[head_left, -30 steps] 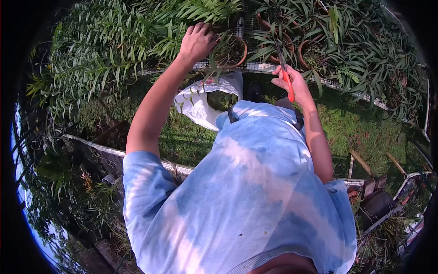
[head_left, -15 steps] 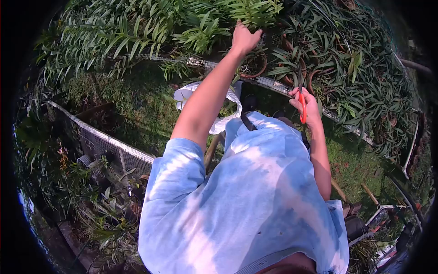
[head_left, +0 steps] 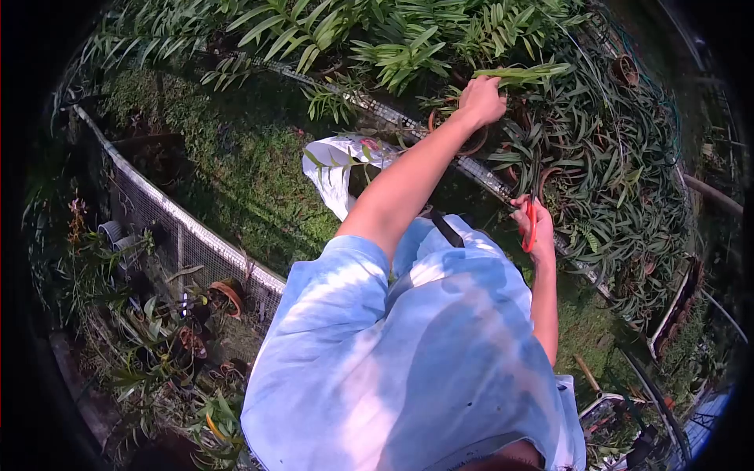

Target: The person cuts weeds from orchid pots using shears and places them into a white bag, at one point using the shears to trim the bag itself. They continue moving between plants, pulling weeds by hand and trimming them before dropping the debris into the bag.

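My left hand [head_left: 482, 104] is stretched out over the plant bench, its fingers closed round a leafy green stem [head_left: 532, 74] that points to the right. Lower and to the right, my right hand [head_left: 537, 228] grips red-handled scissors [head_left: 530, 222], with their dark blades pointing up toward the plants. Some of its fingers are hidden behind the handle. Under my left forearm hangs a white bag [head_left: 331, 187], with leafy sprigs sticking out at its mouth.
Dense dark-leaved plants [head_left: 605, 157] fill the bench at right. A pale-edged mesh rail [head_left: 479, 174] runs along its front. Another mesh-sided bench [head_left: 184, 224] stands at left, with a terracotta pot [head_left: 228, 297] and other plants. Mossy ground [head_left: 243, 165] lies between them.
The view has shifted. My left hand has moved right from the bright leafy plants and now has a leafy stem lying sideways in it. The right hand still holds the scissors.
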Motion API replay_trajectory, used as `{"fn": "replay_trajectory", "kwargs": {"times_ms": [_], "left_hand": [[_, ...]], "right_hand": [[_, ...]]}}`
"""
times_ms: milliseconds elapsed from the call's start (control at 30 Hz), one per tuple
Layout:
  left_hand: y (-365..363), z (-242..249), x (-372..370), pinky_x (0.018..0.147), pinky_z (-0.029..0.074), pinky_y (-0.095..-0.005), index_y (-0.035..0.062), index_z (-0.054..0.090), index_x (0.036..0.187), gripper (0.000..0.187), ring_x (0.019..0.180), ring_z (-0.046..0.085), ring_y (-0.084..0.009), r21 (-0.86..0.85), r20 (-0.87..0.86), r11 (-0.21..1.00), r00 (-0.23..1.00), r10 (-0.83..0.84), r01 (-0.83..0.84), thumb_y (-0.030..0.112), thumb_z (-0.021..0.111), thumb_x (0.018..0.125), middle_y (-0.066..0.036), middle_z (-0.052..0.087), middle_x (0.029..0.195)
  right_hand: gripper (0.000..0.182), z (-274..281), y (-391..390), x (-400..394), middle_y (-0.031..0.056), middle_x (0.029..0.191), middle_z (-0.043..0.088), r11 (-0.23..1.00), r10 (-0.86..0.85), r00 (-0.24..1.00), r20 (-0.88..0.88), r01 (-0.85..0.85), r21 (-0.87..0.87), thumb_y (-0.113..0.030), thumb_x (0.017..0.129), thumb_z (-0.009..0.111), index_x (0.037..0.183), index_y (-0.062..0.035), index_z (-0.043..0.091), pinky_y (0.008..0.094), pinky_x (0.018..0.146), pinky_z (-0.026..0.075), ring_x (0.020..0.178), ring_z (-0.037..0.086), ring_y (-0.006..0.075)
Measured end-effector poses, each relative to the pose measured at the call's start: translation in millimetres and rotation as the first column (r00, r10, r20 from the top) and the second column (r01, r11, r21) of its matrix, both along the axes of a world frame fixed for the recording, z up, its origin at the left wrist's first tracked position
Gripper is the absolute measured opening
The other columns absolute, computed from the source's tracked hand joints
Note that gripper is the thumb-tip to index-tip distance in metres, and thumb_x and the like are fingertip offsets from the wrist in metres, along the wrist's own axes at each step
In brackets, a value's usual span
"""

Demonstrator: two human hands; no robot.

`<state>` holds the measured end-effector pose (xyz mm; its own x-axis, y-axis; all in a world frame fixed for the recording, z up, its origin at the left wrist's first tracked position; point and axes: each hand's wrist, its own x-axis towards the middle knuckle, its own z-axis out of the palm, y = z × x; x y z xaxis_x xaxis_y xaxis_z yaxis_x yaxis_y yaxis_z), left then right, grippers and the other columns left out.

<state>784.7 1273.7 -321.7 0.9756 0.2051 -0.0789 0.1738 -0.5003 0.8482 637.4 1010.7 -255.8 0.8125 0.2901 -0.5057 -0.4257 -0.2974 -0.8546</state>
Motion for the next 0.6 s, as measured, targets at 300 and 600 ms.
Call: {"fn": "replay_trajectory", "kwargs": {"times_ms": [300, 600], "left_hand": [[52.2, 1.7, 15.6, 0.107, 0.045, -0.0433, -0.0076, 0.027, 0.15, 0.078, 0.127, 0.055, -0.0369, -0.488, 0.069, 0.797, 0.894, 0.442, -0.356, 0.02, 0.064, 0.087, -0.028, 0.049, 0.139], [4.0, -16.2, 31.0, 0.123, 0.026, -0.0442, 0.0028, 0.04, 0.153, 0.075, 0.148, 0.031, -0.0401, -0.314, 0.111, 0.948, 0.994, -0.018, 0.052, 0.029, 0.059, 0.086, -0.026, 0.035, 0.158]], "right_hand": [[0.029, -2.1, 6.0, 1.3, 0.0042, 0.108, 0.056, 1.0, 0.026, 0.998, 0.054, -0.026, -0.002, -0.005, 0.084, 0.079, 0.077, -0.007, 0.052, 0.0352, 0.101, 0.042, 0.111, 0.059, 0.021], [0.029, -8.1, -5.4, -10.6, 0.0047, 0.11, 0.056, 1.0, -0.003, 1.0, 0.022, 0.003, -0.03, -0.01, 0.084, 0.082, 0.077, -0.0058, 0.054, 0.0382, 0.103, 0.041, 0.113, 0.058, 0.0219]]}}
